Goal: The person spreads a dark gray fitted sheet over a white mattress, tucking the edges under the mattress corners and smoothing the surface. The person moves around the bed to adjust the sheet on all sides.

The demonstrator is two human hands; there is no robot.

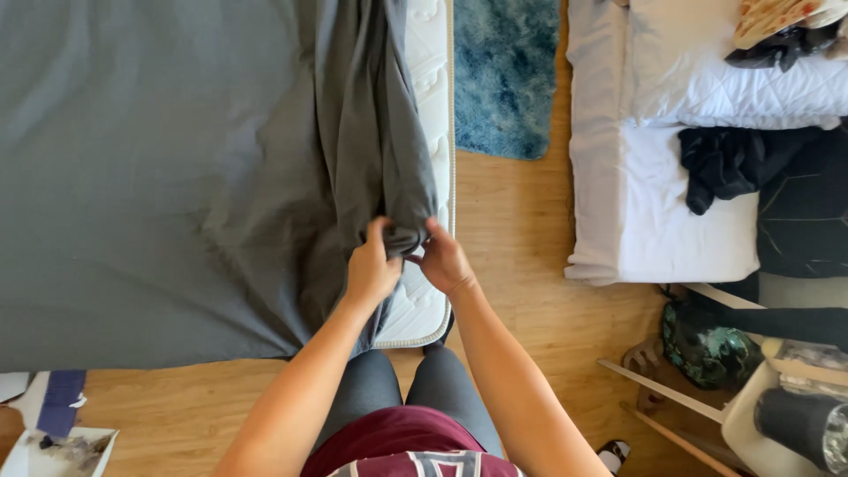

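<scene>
Both hands meet at the centre of the frame, just below the middle, on a bunched corner of a grey bedsheet (177,168). The left hand (371,269) is closed on the gathered cloth from the left side, thumb up against the fold. The right hand (444,261) pinches the same bunch from the right, fingers curled onto its edge. The two hands are almost touching, with the knot of cloth between them.

The sheet spreads flat over the left half of the frame and covers most of a white mattress (430,115). Only a narrow strip of the mattress shows bare, running from the top centre down to its rounded corner just below the hands. From the gripped corner a thick ridge of gathered folds rises straight toward the top centre of the frame, so the long axis of the bunch runs up and away from the hands, alongside the bare strip. The uncovered mattress corner lies just below and slightly right of the hands, nearer the right hand than the left.

Right of the mattress a blue shaggy rug (503,79) lies on the wooden floor (521,221). Further right stands a second bed with white bedding (671,230) and dark clothes (720,163) thrown on it. Papers (57,450) lie at the lower left corner.
</scene>
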